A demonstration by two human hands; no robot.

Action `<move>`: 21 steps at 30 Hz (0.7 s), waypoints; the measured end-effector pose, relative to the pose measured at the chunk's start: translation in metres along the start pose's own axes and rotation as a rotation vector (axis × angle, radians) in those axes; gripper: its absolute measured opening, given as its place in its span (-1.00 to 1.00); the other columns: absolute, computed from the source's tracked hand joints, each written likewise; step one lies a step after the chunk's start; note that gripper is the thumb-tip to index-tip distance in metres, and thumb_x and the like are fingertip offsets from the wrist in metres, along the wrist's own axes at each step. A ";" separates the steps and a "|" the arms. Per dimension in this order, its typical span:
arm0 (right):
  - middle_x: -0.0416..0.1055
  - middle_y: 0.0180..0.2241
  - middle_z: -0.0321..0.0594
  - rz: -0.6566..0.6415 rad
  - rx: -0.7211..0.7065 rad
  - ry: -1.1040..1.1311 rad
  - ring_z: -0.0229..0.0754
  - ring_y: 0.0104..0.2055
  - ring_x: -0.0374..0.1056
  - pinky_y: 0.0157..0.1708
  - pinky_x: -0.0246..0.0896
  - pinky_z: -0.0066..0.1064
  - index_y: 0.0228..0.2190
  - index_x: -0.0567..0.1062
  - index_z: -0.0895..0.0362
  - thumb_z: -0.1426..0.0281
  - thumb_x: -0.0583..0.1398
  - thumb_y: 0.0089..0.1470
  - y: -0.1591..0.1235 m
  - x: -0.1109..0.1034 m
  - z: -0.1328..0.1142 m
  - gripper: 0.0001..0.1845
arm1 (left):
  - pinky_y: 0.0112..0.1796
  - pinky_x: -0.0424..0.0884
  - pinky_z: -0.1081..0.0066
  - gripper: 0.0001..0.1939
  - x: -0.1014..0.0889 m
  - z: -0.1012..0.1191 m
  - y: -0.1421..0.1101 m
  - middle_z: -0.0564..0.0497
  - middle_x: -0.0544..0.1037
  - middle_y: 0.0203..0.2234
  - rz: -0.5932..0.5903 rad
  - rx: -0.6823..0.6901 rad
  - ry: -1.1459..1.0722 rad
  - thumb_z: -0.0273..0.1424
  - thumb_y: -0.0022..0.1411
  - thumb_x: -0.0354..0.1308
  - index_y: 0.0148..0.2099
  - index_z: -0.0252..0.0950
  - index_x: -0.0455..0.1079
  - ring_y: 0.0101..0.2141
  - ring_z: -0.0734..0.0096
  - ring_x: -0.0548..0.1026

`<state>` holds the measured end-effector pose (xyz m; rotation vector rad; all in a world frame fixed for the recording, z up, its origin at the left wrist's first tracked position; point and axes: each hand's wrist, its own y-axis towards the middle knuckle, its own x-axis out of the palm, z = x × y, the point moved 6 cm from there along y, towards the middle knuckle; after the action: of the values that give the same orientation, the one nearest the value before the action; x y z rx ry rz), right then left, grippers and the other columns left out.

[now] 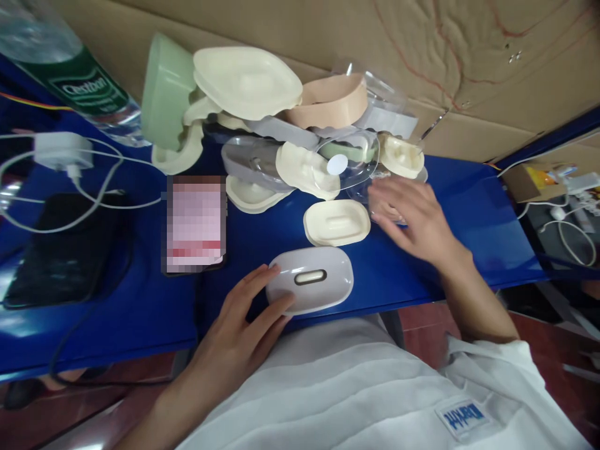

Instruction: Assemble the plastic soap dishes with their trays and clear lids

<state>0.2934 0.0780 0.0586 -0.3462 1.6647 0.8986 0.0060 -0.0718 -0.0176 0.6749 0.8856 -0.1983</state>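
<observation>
While the left hand rests its fingertips on the left end of a grey dish, the right hand is farther away to the right, over a peach piece. The dish lies at the near edge of the blue counter, hollow side up. A finger of the left hand comes over its rim and others sit low by the near side; how firmly they hold it is hard to make out. The right hand looks relaxed and slightly blurred, its thumb apart from the fingers, and whether it touches the peach piece is unclear.

As far as this moment shows, the dish has a pale strip showing in its dark-rimmed middle slot, while a cream oval piece sits loose just beyond it, apart from both hands. Farther off, many pieces lie jumbled and, by the look of it, unsorted: a large cream lid, a green cup to its left, a peach bowl to its right and a clear cover nearer. A phone lies left of the dish.
</observation>
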 end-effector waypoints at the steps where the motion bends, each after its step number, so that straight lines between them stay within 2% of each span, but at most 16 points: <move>1: 0.52 0.34 0.01 -0.010 0.014 -0.045 0.19 0.40 0.41 0.36 0.28 0.14 0.34 0.51 0.02 0.19 0.16 0.53 0.008 0.005 0.015 -0.53 | 0.28 0.57 -0.08 -0.59 0.001 0.000 -0.001 -0.35 0.38 0.36 -0.001 0.008 0.002 -0.67 0.42 0.30 0.24 -0.32 0.44 0.40 -0.17 0.40; 3: 0.51 0.35 0.00 -0.017 0.000 -0.109 0.19 0.41 0.38 0.36 0.24 0.16 0.32 0.52 0.05 0.19 0.12 0.55 0.021 0.019 0.036 -0.54 | 0.26 0.58 -0.11 -0.60 0.002 -0.001 -0.003 -0.36 0.36 0.37 -0.006 0.027 0.007 -0.65 0.44 0.29 0.25 -0.32 0.44 0.42 -0.20 0.38; 5: 0.51 0.34 -0.03 -0.011 -0.020 -0.144 0.18 0.41 0.37 0.36 0.21 0.17 0.28 0.55 0.06 0.23 0.11 0.55 0.028 0.034 0.044 -0.57 | 0.26 0.59 -0.12 -0.62 0.003 0.000 -0.004 -0.37 0.34 0.39 -0.016 0.055 0.000 -0.62 0.45 0.29 0.24 -0.31 0.45 0.45 -0.23 0.34; 11: 0.56 0.25 -0.05 -0.021 0.017 -0.164 0.22 0.31 0.39 0.41 0.07 0.32 0.27 0.56 0.04 0.30 0.18 0.48 0.031 0.059 0.025 -0.58 | 0.27 0.59 -0.11 -0.76 0.003 0.008 0.001 -0.38 0.38 0.39 -0.056 0.088 -0.028 -0.54 0.46 0.31 0.11 -0.30 0.44 0.46 -0.23 0.34; 14: 0.61 0.12 -0.09 -0.014 0.063 -0.162 0.17 0.22 0.43 0.42 0.05 0.34 0.20 0.61 0.02 0.35 0.17 0.48 0.032 0.066 0.024 -0.64 | 0.25 0.61 -0.15 -0.76 0.003 0.007 0.007 -0.36 0.42 0.36 -0.059 0.077 0.031 -0.46 0.46 0.36 0.10 -0.28 0.44 0.41 -0.23 0.40; 17: 0.63 0.03 -0.13 0.011 0.095 -0.150 0.12 0.18 0.46 0.43 0.03 0.34 0.03 0.67 -0.01 0.37 0.12 0.53 0.033 0.068 0.030 -0.69 | 0.23 0.60 -0.19 -0.68 0.006 0.002 0.012 -0.34 0.38 0.41 -0.105 0.059 0.089 -0.41 0.46 0.37 0.19 -0.23 0.47 0.39 -0.26 0.40; 19: 0.62 0.10 -0.14 0.028 0.091 -0.129 0.12 0.23 0.46 0.44 0.01 0.34 0.03 0.66 -0.02 0.35 0.09 0.56 0.031 0.063 0.030 -0.68 | 0.24 0.58 -0.21 -0.61 0.008 -0.001 0.015 -0.35 0.29 0.48 -0.140 0.047 0.098 -0.40 0.47 0.37 0.28 -0.20 0.46 0.42 -0.29 0.37; 21: 0.57 0.24 -0.14 0.042 0.035 -0.096 0.13 0.33 0.42 0.46 0.01 0.31 0.14 0.61 -0.06 0.30 0.12 0.57 0.026 0.052 0.019 -0.69 | 0.25 0.57 -0.21 -0.56 0.009 -0.005 0.015 -0.38 0.19 0.54 -0.155 0.026 0.081 -0.39 0.48 0.35 0.34 -0.22 0.43 0.44 -0.30 0.34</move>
<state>0.2747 0.1207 0.0190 -0.2411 1.6024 0.9023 0.0151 -0.0562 -0.0198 0.6422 1.0151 -0.3236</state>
